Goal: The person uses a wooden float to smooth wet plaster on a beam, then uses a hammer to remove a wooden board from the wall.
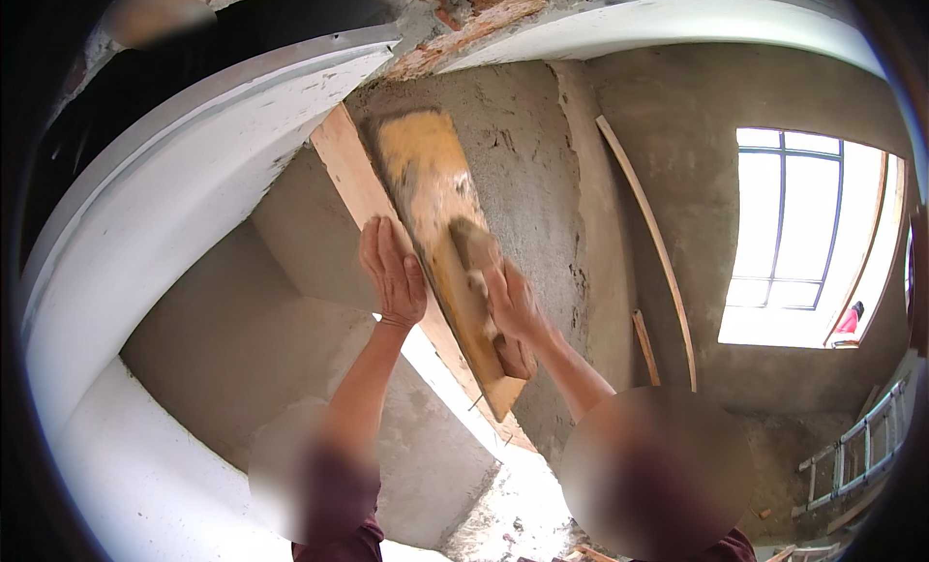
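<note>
A long yellow float [437,199], its face smeared with grey, lies slantwise at the middle of the frame, its upper end toward the top and its lower end toward lower centre. The right hand [516,301], just right of centre, is closed around the float's handle [472,247], whose upper end shows beyond the fingers.

Along the float's left edge runs a pale wooden board [353,170], tilted the same way. The left hand [392,276] is spread against it, fingers extended upward and grasping nothing, the thumb close to the float.

Behind and right of the float is a rough grey plastered wall [532,146]. Farther right, a long wooden strip [653,223] leans with a shorter strip [646,349] at its lower left. A bright barred window [789,223] fills part of the right side, and a metal ladder [856,455] lies at lower right. A white curved band [184,194] sweeps down the left side; exposed brick [474,30] shows at top centre.
</note>
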`<state>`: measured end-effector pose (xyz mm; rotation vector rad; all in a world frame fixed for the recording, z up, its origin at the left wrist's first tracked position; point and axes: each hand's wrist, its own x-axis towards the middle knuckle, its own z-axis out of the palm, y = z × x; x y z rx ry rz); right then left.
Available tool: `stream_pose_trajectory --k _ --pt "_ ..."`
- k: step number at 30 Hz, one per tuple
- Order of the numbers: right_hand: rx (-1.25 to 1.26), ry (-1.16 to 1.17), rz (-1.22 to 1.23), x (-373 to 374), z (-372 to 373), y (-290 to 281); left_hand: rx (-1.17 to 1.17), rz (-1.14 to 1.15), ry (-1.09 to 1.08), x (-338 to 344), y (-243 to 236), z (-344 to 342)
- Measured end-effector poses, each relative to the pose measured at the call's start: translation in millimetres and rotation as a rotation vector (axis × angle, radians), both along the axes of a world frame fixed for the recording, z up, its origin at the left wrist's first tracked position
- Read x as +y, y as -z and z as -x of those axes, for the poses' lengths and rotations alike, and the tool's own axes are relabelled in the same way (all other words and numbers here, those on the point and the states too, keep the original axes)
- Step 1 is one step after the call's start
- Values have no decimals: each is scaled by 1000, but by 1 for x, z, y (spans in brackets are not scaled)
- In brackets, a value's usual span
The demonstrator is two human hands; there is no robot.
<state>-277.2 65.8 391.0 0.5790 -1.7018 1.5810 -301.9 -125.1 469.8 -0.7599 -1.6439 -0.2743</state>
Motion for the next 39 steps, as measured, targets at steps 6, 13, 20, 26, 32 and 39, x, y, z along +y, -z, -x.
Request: stream_pose_trajectory --k 6,13,20,26,32,39 --pt "-13 -2 -81 0 1 44 201 78 60 -14 9 31" --pt "-86 61 -18 17 29 22 80 -69 86 16 4 12" --pt "-50 36 -100 11 16 -4 103 -84 123 11 9 17" --pt "-56 54 3 19 20 7 78 -67 92 15 4 9" --pt "-23 137 -68 11 27 -27 96 -64 107 14 7 17" --pt "-86 40 -25 8 15 0 97 -57 105 7 9 14"
